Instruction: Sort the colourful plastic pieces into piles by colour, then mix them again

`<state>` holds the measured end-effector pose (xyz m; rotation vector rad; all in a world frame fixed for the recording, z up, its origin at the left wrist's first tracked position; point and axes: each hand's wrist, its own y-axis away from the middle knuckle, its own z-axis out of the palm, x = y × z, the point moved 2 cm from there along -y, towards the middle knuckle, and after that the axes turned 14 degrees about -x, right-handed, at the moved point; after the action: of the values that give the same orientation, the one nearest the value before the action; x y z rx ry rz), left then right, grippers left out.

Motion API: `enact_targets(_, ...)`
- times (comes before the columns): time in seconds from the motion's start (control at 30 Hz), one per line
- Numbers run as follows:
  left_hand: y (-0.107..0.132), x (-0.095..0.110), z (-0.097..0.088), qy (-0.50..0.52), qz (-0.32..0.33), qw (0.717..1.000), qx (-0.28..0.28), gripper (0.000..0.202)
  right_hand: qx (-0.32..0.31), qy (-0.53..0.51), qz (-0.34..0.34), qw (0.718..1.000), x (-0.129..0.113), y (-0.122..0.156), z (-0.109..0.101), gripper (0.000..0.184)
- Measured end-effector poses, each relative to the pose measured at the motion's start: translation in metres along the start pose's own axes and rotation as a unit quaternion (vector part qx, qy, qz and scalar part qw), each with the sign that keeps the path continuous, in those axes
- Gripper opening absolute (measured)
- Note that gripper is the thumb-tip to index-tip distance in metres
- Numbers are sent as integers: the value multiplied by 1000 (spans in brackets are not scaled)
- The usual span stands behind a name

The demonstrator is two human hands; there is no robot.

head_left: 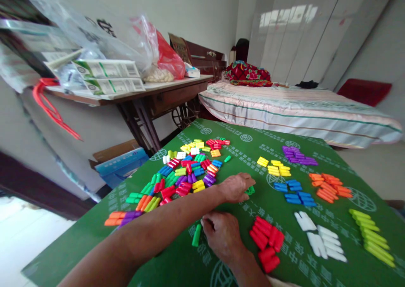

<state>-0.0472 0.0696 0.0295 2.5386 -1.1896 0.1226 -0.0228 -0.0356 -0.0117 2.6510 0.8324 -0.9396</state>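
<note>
Bedroom surroundings: a striped bed [300, 105] fills the far right and a sewing table [172, 94] stands far left. Near me, the counter [278, 135] under its green printed cloth carries a mixed pile [186, 173] of coloured plastic pieces on the left. Single-colour groups sit well apart on the right, among them red pieces [265, 240] and white pieces [319, 236].

My left hand [236, 188] lies palm down near the middle, fingers half curled, tips on a green piece [249, 190]; I cannot tell whether it is pinched. My right hand [223, 236] rests nearer, knuckles up, fingers curled under, so I cannot tell whether they hold anything. A second green piece [196, 235] lies just left of it.

I judge this to be colour sorting. I'd pinch across the piece's short sides, lift rather than drag, and keep the forearm off the mixed pile.

Containers all sit far left:
- A clear plastic bag [104, 30], contents blurred.
- A red bag [169, 59], contents hidden.
- A small bag of pale lumps [155, 74].
- Closed white-and-green boxes [107, 70].
- Below the table, a blue carton [122, 164], contents unseen.
</note>
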Motion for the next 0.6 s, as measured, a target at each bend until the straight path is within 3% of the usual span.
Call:
enact_targets(0.23, 8, -12, 4, 33, -6, 999, 17, 59, -9, -7, 4, 1000, -3, 0, -4, 18)
enact_targets(0.43, 15, -15, 2, 38, -15, 999, 18, 40, -8, -8, 9, 1000, -1, -2, -3, 17)
enact_targets(0.6, 13, -20, 1, 41, -75, 996, 38, 35, -5, -10, 7, 1000, 0, -2, -3, 16)
